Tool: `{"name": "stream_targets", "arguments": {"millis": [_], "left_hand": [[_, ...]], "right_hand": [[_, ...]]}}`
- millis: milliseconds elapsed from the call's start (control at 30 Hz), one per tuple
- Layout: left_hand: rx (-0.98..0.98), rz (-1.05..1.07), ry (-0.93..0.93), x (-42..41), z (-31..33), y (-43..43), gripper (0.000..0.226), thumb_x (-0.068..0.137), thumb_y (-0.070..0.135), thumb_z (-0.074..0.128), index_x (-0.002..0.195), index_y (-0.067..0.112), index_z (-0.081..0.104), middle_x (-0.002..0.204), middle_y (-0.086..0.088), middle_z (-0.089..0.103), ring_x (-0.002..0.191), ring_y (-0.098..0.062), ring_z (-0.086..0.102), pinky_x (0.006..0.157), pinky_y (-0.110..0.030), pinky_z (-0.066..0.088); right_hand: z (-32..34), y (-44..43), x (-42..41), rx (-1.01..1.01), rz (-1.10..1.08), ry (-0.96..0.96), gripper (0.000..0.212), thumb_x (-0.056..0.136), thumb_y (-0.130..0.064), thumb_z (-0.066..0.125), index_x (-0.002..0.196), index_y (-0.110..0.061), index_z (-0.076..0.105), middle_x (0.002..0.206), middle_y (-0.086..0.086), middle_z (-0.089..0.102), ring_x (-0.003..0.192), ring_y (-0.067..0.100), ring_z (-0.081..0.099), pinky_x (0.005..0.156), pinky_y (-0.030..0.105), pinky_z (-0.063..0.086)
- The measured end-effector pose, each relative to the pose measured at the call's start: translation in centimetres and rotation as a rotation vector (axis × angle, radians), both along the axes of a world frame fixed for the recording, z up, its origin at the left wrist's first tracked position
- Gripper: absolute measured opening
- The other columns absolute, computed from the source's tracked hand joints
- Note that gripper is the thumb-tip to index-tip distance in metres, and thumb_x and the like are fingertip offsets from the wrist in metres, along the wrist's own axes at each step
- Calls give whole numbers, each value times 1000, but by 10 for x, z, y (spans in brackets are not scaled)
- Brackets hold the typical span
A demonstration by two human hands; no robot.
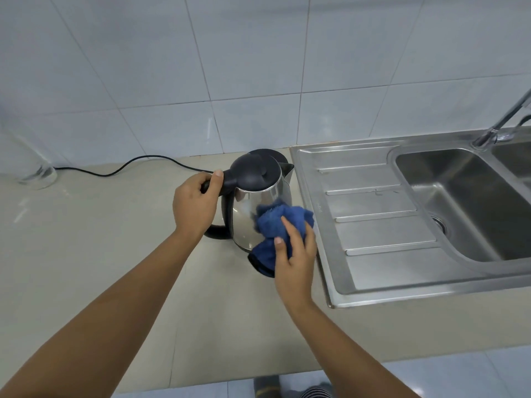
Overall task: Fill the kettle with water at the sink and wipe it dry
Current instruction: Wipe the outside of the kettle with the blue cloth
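Observation:
A steel kettle (253, 205) with a black lid and handle stands on the beige counter (100, 268), just left of the sink unit. Its lid is closed and its spout points toward the sink. My left hand (195, 205) grips the top of the black handle. My right hand (296, 254) presses a crumpled blue cloth (275, 222) against the kettle's lower right side. The cloth hides part of the kettle's base.
A stainless sink (471, 205) with a ribbed drainboard (373, 214) lies to the right, its tap (500, 122) at the back right. A black cable (129, 165) runs along the counter behind the kettle. A clear glass vessel (37, 173) stands far left by the tiled wall.

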State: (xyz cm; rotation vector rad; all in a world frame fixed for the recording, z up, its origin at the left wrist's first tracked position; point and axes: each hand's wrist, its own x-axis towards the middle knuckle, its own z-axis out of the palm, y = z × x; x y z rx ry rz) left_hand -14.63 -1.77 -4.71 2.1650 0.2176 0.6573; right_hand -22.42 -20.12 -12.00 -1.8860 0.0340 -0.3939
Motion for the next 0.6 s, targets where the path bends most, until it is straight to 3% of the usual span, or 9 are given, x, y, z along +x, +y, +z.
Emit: {"name": "stream_targets", "arguments": {"millis": [100, 167, 233, 333, 467, 600], "left_hand": [[-27, 18, -11, 3, 0, -4, 42, 91, 52, 45, 59, 25, 49, 54, 5, 49, 57, -21, 50, 54, -35, 41], [-22, 9, -11, 5, 0, -3, 42, 91, 48, 46, 57, 22, 48, 53, 2, 46, 56, -28, 50, 54, -42, 47], [-28, -6, -8, 8, 0, 1, 43, 91, 45, 47, 57, 18, 48, 52, 0, 45, 57, -31, 49, 55, -48, 50], [-27, -31, -2, 11, 3, 4, 42, 87, 47, 45, 53, 23, 43, 49, -1, 42, 54, -30, 47, 55, -44, 44], [-26, -42, 20, 18, 4, 13, 44, 85, 45, 44, 52, 18, 37, 50, -10, 38, 56, -39, 45, 53, -41, 36], [-14, -52, 9, 21, 2, 16, 43, 85, 44, 43, 50, 20, 36, 51, -20, 42, 51, -22, 36, 52, -32, 28]], "right_hand": [[-7, 12, -11, -124, 19, -63, 35, 94, -22, 59, 127, -28, 63, 140, -1, 42, 122, 10, 40, 101, 26, 37], [1, 20, -8, -206, 41, -126, 34, 91, -23, 60, 125, -27, 67, 143, 7, 45, 119, 23, 44, 101, 30, 38], [14, 24, 2, -167, 5, -152, 34, 91, -24, 59, 124, -29, 67, 143, 5, 44, 117, 19, 41, 102, 24, 33], [25, 12, 20, -20, -23, -157, 35, 92, -28, 53, 125, -34, 64, 140, -10, 42, 119, 7, 38, 103, 17, 29], [16, -13, 49, 233, 0, 95, 34, 99, -20, 50, 131, -22, 60, 127, -4, 48, 121, 13, 48, 106, 28, 38], [-4, -16, 51, 313, -1, 371, 37, 102, -17, 45, 137, -13, 54, 130, 9, 52, 124, 27, 50, 107, 40, 40]]}}
